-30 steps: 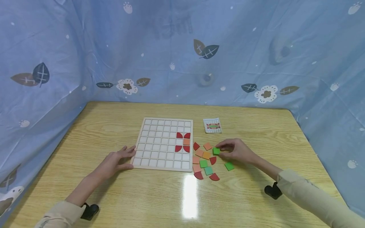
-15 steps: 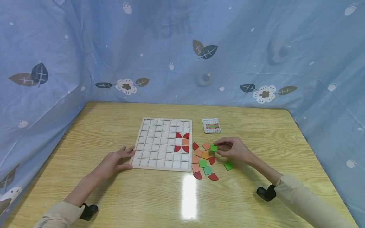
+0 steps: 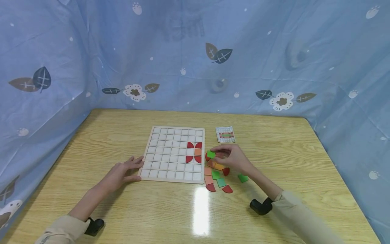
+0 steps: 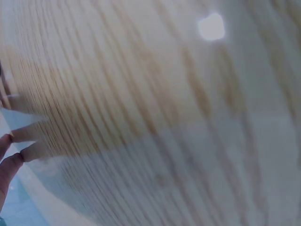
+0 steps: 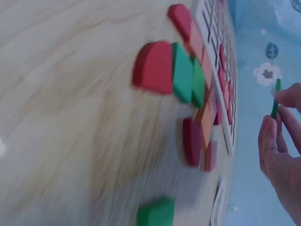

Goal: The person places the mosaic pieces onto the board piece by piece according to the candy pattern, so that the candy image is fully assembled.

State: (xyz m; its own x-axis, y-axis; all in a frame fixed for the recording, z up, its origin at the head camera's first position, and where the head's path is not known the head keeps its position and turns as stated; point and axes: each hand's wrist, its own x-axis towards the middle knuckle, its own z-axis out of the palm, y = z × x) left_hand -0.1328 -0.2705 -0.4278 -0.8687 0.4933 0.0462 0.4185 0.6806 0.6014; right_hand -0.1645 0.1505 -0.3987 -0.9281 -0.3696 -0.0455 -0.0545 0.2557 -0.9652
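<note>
Board (image 3: 172, 158): flat on the tabletop (image 3: 146, 210) before you, a pale frame round a grid of white cells.
In the grid: four red quarter-rounds (image 3: 197, 159) lie in the two columns at right, one pair in the third row from the far edge, one pair in the fifth; a salmon square (image 3: 198, 152) sits in the outermost column, between the pairs.
Right hand (image 3: 233, 158): you pinch a green square (image 3: 211, 154) between thumb and fingers, by its right side; the right wrist view shows it edge-on.
Green square: held in the air just beside the board's right edge; from the head camera it partly covers a loose red piece (image 3: 207, 158).
Left hand (image 3: 123, 173): your fingers are extended, the thumb spread from them, tips at the board's left edge; the left wrist view catches only fingertips, at its margin.
Beside the board: at its right, a cluster of orange squares (image 3: 218, 166), loose salmon squares (image 3: 208, 180), a second green square (image 3: 216, 175), a teal square (image 3: 221, 183) and loose red quarter-rounds (image 3: 227, 189); a third green square (image 3: 243, 178) lies apart, farther right.
Card (image 3: 225, 135): right of the board and beyond the cluster, printed with a small grid and a red, salmon and green pattern.
Backdrop: blue cloth (image 3: 182, 51) with leaves and flowers, behind the tabletop.
</note>
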